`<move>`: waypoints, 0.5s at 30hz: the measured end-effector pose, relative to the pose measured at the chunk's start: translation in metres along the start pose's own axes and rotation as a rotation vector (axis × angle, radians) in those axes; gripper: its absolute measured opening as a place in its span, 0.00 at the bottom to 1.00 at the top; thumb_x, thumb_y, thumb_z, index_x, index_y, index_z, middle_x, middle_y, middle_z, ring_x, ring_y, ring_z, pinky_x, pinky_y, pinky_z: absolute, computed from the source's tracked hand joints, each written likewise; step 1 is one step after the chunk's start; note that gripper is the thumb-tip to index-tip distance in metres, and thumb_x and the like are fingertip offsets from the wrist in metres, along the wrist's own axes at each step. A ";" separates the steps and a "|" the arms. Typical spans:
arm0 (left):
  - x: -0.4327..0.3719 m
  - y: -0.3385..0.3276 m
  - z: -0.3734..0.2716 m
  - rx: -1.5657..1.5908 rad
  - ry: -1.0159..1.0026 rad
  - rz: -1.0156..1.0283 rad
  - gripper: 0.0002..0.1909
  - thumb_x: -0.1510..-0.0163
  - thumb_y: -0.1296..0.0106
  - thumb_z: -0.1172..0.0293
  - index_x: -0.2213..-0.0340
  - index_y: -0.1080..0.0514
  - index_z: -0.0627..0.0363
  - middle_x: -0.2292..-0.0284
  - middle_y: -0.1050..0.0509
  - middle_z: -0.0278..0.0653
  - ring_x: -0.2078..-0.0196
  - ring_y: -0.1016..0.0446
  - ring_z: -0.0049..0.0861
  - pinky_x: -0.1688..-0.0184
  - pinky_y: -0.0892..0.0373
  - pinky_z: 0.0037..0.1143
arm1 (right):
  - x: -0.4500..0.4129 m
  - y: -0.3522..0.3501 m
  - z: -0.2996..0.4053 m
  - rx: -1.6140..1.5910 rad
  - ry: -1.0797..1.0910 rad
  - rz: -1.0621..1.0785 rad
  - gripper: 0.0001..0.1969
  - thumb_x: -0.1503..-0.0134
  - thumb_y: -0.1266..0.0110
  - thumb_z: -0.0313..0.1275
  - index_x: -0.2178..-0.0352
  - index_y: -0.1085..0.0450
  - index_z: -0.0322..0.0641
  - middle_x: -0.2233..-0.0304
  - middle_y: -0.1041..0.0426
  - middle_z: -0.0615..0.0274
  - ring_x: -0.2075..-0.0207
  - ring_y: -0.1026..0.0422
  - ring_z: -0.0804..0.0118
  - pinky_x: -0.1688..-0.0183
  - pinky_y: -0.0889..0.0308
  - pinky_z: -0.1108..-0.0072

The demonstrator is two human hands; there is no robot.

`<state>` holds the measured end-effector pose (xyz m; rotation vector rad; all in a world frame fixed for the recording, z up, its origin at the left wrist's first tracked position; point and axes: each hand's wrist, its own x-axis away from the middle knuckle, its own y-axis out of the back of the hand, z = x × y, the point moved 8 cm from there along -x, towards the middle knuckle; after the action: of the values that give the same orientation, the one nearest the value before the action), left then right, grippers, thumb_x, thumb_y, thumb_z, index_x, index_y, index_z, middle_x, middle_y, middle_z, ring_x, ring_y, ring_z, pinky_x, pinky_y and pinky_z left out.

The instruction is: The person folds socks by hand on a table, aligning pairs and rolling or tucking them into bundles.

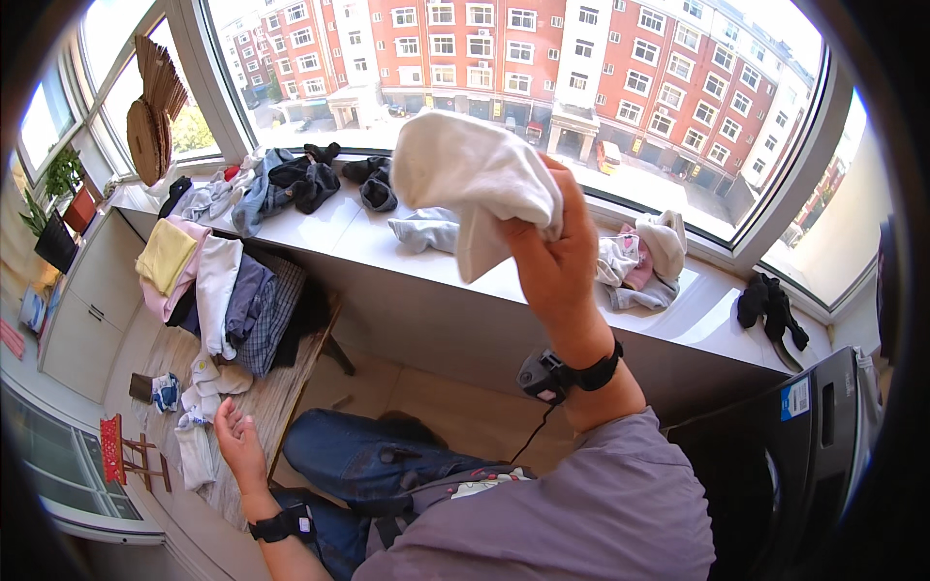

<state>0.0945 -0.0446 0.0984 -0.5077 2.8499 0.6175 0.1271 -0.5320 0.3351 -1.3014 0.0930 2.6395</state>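
My right hand (556,254) is raised over the windowsill and grips a white sock (472,163), which hangs in a loose bend to the left of the fingers. My left hand (238,436) hovers at the edge of the wooden table with its fingers apart and slightly curled, holding nothing. Beside it on the table lie several white socks (195,454). Behind them is a pile of folded clothes, a yellow one (167,254) on top. On the sill, a light grey sock (427,231) lies partly behind the raised white one.
Dark socks (309,181) and blue-grey ones (261,203) lie on the left of the sill. A bundle with pink and grey pieces (647,265) and black socks (771,312) lie on the right. A black washing machine (806,421) stands at the right. A small red-topped stool (112,449) is at far left.
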 end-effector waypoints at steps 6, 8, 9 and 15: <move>0.044 -0.092 -0.075 0.999 0.134 0.320 0.34 0.37 0.48 0.50 0.38 0.43 0.56 0.45 0.31 0.41 0.45 0.29 0.35 0.47 0.29 0.37 | 0.103 -0.177 -0.059 -0.658 -0.644 0.498 0.13 0.37 0.46 0.30 0.52 0.32 0.39 0.58 0.27 0.69 0.56 0.32 0.79 0.52 0.35 0.82; 0.049 -0.080 -0.053 1.084 0.272 0.158 0.29 0.36 0.49 0.54 0.40 0.39 0.55 0.47 0.29 0.40 0.47 0.27 0.35 0.50 0.27 0.37 | 0.138 -0.215 -0.068 -0.741 -0.797 0.558 0.13 0.36 0.47 0.31 0.52 0.32 0.38 0.59 0.28 0.69 0.57 0.32 0.79 0.53 0.34 0.82; 0.053 -0.069 -0.026 1.066 0.386 0.010 0.25 0.35 0.50 0.56 0.42 0.37 0.55 0.48 0.28 0.39 0.48 0.26 0.35 0.52 0.26 0.36 | 0.146 -0.230 -0.070 -0.763 -0.844 0.580 0.12 0.36 0.47 0.31 0.53 0.32 0.38 0.61 0.28 0.69 0.58 0.32 0.79 0.55 0.34 0.82; 0.060 0.057 0.005 0.817 0.206 -0.490 0.18 0.34 0.53 0.60 0.50 0.31 0.60 0.54 0.24 0.41 0.52 0.23 0.31 0.54 0.25 0.32 | 0.186 -0.331 -0.123 -0.606 -0.672 0.646 0.09 0.36 0.49 0.28 0.56 0.31 0.35 0.63 0.28 0.68 0.61 0.33 0.78 0.58 0.34 0.80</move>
<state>0.0186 -0.0113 0.1002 -1.0685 2.6512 -0.6823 0.1797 -0.1984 0.1227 -0.4265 -0.4997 3.7070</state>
